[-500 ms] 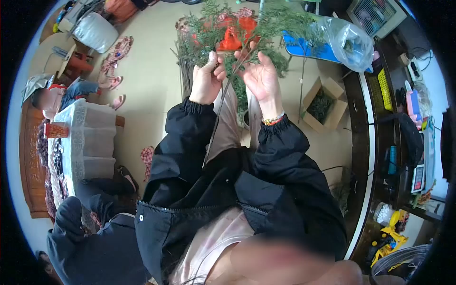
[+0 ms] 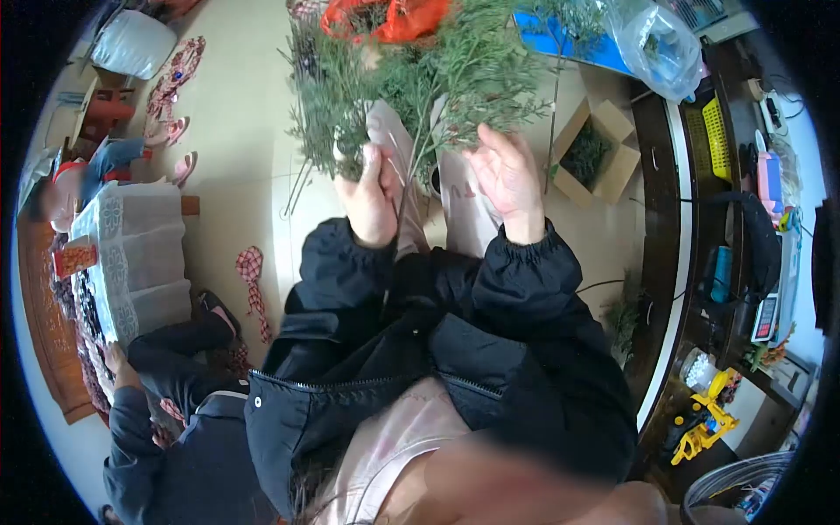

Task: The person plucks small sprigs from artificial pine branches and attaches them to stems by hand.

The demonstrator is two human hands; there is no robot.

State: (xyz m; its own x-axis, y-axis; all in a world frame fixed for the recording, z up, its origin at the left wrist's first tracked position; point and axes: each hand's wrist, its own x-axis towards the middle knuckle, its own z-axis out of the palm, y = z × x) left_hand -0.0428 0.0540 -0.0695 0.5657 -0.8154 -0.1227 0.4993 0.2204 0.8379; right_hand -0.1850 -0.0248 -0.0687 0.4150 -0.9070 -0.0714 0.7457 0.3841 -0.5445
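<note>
My left hand (image 2: 369,194) is closed around the stem of a leafy green sprig, whose foliage (image 2: 328,109) rises above the fingers. My right hand (image 2: 509,179) has its palm up and fingers apart, just right of and below the larger green branches (image 2: 477,79). Those branches spread out in front of my knees, and thin stems run down between my two hands. Behind the foliage lies a red plastic bag (image 2: 407,19).
An open cardboard box (image 2: 626,122) with greenery stands at the right, near a blue stool (image 2: 573,44) bearing a clear plastic bag (image 2: 661,57). At the left, a person in dark clothes (image 2: 197,464) sits beside a cloth-covered table (image 2: 149,262).
Both hands have come lower and moved apart. The foliage has shifted down towards me, and my right hand has opened away from the stem. The view has tilted slightly.
</note>
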